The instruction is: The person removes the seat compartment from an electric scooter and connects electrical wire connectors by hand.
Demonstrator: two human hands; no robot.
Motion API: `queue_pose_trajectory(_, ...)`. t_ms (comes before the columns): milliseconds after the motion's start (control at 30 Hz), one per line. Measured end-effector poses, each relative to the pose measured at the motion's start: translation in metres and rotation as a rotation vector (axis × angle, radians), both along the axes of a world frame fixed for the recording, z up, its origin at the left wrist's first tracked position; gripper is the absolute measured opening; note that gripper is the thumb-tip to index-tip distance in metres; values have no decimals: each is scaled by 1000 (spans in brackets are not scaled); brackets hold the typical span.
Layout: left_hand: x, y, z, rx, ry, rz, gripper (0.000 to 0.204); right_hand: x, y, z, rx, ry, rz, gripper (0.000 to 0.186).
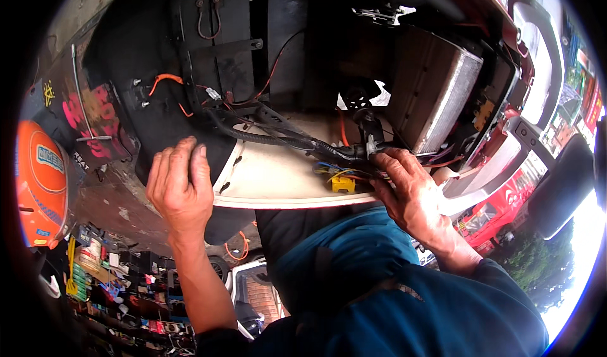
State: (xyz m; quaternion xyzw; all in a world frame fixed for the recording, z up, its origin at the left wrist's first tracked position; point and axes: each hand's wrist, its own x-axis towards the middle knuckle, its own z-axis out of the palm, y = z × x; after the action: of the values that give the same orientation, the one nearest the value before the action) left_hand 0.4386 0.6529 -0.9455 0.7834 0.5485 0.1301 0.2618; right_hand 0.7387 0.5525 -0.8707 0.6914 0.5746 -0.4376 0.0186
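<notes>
My right hand (411, 196) reaches over the rim of a cream-white panel (284, 179). Its fingers close around a black wiring harness (348, 156) near a small pale clip. Just left of those fingers, a yellow connector (343, 184) with blue and yellow wires lies on the panel. My left hand (180, 183) is raised beside the panel's left end, its fingers loosely bent and holding nothing visible. Black corrugated tubing (265, 137) runs across the panel toward the right hand. What lies under the right fingertips is partly hidden.
A silver finned block like a radiator (436, 91) stands at the right. Orange wire (165, 79) and a white connector (214, 94) hang at the left of the dark cavity. An orange rounded object (41, 183) is at far left, above cluttered goods. A dark mirror (559, 186) juts out right.
</notes>
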Motion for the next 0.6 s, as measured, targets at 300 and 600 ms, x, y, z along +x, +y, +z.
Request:
queue_pose_trajectory(300, -29, -11, -15, 86, -130, 150, 11, -43, 34, -27, -221, -139, 569, 31)
queue_pose_trajectory(600, -39, -20, -5, 33, -16, 223, 12, -48, 42, -53, -142, -60, 863, 32)
